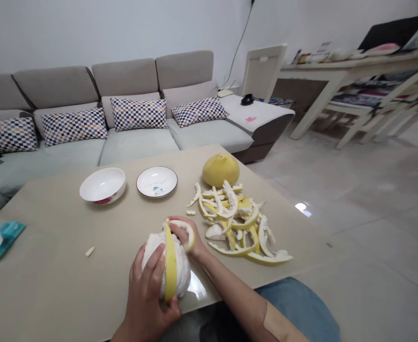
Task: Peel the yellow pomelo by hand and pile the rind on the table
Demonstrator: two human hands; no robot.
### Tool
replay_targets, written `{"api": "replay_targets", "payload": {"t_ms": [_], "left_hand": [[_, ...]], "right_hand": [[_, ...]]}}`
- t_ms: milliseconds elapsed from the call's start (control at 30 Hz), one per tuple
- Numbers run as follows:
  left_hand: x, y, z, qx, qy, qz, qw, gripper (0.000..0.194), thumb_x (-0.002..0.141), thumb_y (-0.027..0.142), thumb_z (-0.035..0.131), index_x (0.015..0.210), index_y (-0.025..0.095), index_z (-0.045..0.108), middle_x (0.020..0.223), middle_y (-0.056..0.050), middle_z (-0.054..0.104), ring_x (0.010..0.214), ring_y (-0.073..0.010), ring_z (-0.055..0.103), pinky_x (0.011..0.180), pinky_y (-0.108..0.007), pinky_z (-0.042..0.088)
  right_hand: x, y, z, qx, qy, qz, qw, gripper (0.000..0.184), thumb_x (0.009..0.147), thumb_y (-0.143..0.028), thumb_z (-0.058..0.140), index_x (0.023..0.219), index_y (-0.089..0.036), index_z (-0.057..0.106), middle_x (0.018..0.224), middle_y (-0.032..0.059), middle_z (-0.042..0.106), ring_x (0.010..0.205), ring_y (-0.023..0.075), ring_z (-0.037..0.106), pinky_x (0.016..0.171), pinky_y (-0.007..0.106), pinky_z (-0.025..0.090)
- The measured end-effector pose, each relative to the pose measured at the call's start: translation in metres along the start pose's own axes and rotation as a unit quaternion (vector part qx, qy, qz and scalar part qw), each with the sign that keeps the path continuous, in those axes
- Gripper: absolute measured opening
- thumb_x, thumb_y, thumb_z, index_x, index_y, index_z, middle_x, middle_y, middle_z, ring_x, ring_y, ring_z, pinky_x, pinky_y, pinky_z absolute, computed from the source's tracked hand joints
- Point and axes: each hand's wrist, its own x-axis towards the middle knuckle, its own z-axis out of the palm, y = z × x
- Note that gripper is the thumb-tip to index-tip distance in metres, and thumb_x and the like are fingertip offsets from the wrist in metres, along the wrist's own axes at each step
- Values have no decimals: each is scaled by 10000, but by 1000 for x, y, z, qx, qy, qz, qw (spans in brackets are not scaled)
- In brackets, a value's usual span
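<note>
A mostly peeled pomelo point(183, 273), white with pith, is held near the table's front edge. One yellow strip of rind point(171, 266) still runs down its side. My left hand point(146, 285) wraps round the fruit from the left, fingers on the pith and thumb low by the yellow strip. At the fruit's far right side my right hand point(183, 232) is closed on a curled piece of peel point(189, 233), its white inside showing. The right fingertips are partly hidden behind the fruit and the peel.
A heap of peel strips point(226, 213) lies to the right, before a whole yellow pomelo point(221, 170). Farther back stand a white bowl point(104, 184) and a plate point(156, 181). A teal tissue pack point(2, 242) lies left; a small peel scrap point(89, 251) is nearer. A sofa point(137, 147) stands behind.
</note>
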Motion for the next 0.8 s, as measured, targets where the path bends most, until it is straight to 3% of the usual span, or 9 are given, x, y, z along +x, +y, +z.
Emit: {"api": "replay_targets", "payload": {"t_ms": [100, 267, 400, 533, 667, 800], "left_hand": [[-9, 1, 2, -2, 36, 51, 998, 865, 677, 176, 604, 1479, 201, 281, 1452, -159, 447, 1423, -476, 236, 1056, -696, 337], [-14, -9, -3, -41, 33, 14, 999, 886, 704, 137, 599, 1496, 229, 215, 1492, -155, 390, 1422, -404, 299, 1102, -683, 314], [-13, -16, -5, -62, 35, 34, 997, 868, 706, 128, 587, 1493, 221, 233, 1479, -160, 400, 1415, -389, 325, 1116, -683, 299], [-20, -20, -4, -83, 39, 52, 994, 843, 715, 146, 591, 1486, 228, 261, 1459, -156, 425, 1434, -415, 285, 1099, -701, 307], [-26, -27, -5, -107, 30, 36, 993, 832, 716, 133, 581, 1482, 215, 266, 1464, -159, 417, 1438, -430, 268, 1098, -719, 290], [-24, -30, -6, -117, 24, 29, 992, 814, 731, 140, 577, 1477, 231, 266, 1479, -145, 408, 1443, -419, 265, 1111, -712, 276]], "right_hand": [[1, 3, 3, 75, 21, 60, 995, 284, 766, -435, 607, 815, -157, 638, 656, 40, 683, 582, 156, 628, 515, 225, 461], [6, 0, 0, 176, -6, 143, 974, 334, 687, -441, 716, 843, -169, 600, 728, 48, 712, 662, 174, 691, 625, 260, 543], [15, 2, -1, 224, 3, 191, 956, 279, 699, -379, 700, 663, -194, 495, 542, -16, 591, 539, 137, 633, 531, 229, 513], [18, 6, 4, 252, 22, 190, 948, 350, 767, -335, 646, 592, -224, 364, 431, -87, 404, 444, 88, 526, 451, 173, 430], [13, -5, -4, 238, 38, 152, 959, 280, 852, -375, 596, 665, -220, 455, 487, -54, 507, 492, 110, 568, 469, 191, 460], [13, -36, -32, 193, 45, 116, 973, 193, 864, -360, 642, 765, -217, 556, 573, -25, 615, 504, 134, 601, 532, 260, 545]]}}
